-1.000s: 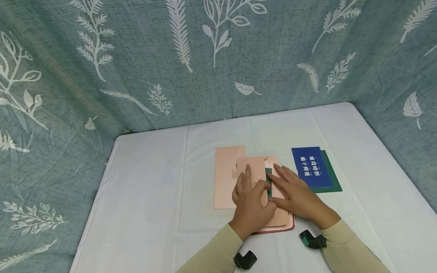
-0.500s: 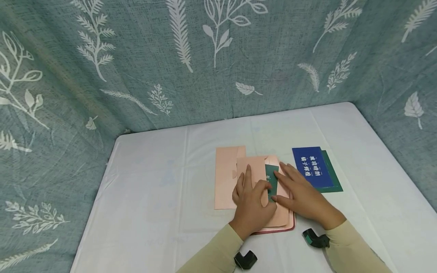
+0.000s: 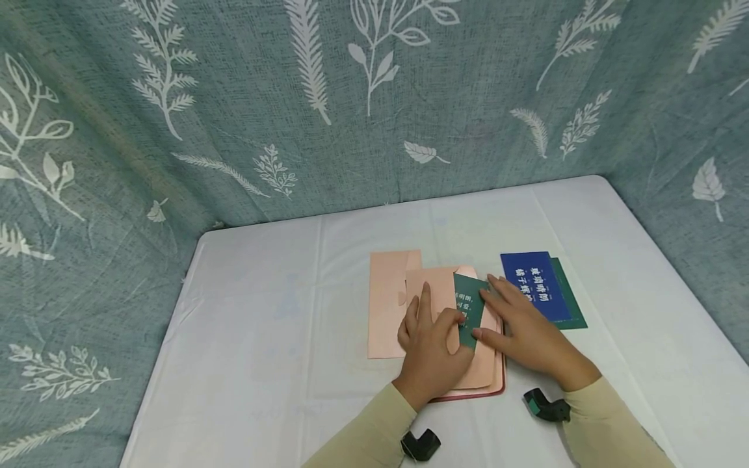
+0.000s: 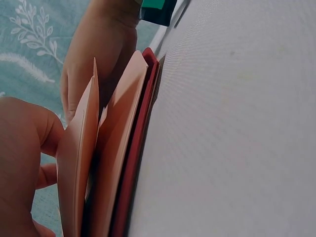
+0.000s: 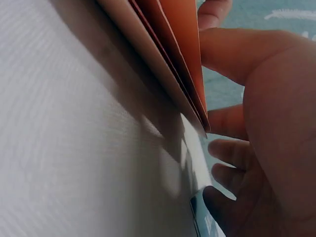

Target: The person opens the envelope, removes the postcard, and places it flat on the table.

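Note:
A pale pink envelope (image 3: pixel 430 292) lies on a stack of pink paper with a red lower cover (image 3: pixel 486 395). My left hand (image 3: pixel 435 351) lies over the envelope, one finger stretched along its face. The thumb and a bent finger grip its edge, and in the left wrist view that paper layer (image 4: pixel 76 163) stands lifted from those below. A green card with white characters (image 3: pixel 470 302) sticks out of the envelope's right side, its left part hidden. My right hand (image 3: pixel 535 341) presses fingertips and thumb on the card's right part, fingers nearly straight.
Another pink envelope (image 3: pixel 386 325) lies partly under the stack at left. A blue card with white characters (image 3: pixel 535 279) overlaps another green card (image 3: pixel 576 318) at right, close behind my right hand. Patterned curtains (image 3: pixel 351 156) surround the white table (image 3: pixel 263 325).
My right hand has moved rightward, and the green card has slid out with it, showing much more of its characters and tilting slightly. My left hand has stayed in place.

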A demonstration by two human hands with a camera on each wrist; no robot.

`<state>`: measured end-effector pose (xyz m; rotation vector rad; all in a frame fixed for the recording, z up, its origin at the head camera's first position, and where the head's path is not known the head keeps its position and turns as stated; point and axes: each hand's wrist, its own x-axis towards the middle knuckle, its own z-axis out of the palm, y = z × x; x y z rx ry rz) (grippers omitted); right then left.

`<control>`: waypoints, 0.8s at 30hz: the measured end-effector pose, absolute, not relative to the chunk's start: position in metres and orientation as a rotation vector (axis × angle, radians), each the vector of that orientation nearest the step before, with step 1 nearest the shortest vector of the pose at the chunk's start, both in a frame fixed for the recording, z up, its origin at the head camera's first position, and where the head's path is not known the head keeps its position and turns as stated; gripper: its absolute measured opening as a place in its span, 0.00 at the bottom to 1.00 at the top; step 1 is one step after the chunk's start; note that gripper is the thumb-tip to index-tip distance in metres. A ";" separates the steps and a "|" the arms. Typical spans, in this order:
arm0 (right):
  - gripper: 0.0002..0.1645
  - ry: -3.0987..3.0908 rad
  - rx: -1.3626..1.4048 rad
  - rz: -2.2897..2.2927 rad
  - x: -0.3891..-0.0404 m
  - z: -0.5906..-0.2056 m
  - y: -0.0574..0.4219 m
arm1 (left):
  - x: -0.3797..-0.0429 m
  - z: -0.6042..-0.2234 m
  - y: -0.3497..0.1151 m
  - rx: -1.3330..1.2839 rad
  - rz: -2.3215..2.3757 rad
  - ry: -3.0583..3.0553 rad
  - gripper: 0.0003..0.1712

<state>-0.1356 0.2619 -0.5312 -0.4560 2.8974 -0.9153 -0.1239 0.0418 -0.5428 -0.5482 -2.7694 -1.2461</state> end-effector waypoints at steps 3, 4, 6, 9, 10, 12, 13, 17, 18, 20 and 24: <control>0.51 2.929 -0.436 -0.913 -0.135 -0.529 0.260 | -0.124 -0.543 0.042 -0.544 -1.251 -2.774 0.16; 0.51 2.942 -0.428 -0.909 -0.135 -0.529 0.259 | -0.124 -0.543 0.042 -0.543 -1.252 -2.774 0.17; 0.51 2.962 -0.413 -0.899 -0.136 -0.529 0.258 | -0.124 -0.542 0.042 -0.543 -1.252 -2.772 0.17; 0.52 2.968 -0.390 -0.886 -0.136 -0.530 0.256 | -0.124 -0.542 0.042 -0.544 -1.254 -2.768 0.18; 0.52 2.966 -0.385 -0.881 -0.136 -0.531 0.256 | -0.124 -0.542 0.042 -0.545 -1.253 -2.768 0.18; 0.52 2.961 -0.380 -0.876 -0.137 -0.532 0.256 | -0.124 -0.542 0.042 -0.545 -1.252 -2.771 0.19; 0.52 2.958 -0.377 -0.878 -0.137 -0.532 0.257 | -0.124 -0.542 0.042 -0.545 -1.253 -2.772 0.19; 0.52 2.956 -0.375 -0.877 -0.137 -0.531 0.260 | -0.125 -0.542 0.042 -0.547 -1.264 -2.769 0.19; 0.52 2.955 -0.370 -0.877 -0.137 -0.531 0.260 | -0.125 -0.542 0.042 -0.546 -1.269 -2.769 0.20; 0.52 2.950 -0.359 -0.874 -0.137 -0.530 0.262 | -0.125 -0.542 0.042 -0.544 -1.274 -2.773 0.20; 0.53 2.935 -0.323 -0.877 -0.137 -0.530 0.266 | -0.125 -0.542 0.042 -0.535 -1.280 -2.785 0.21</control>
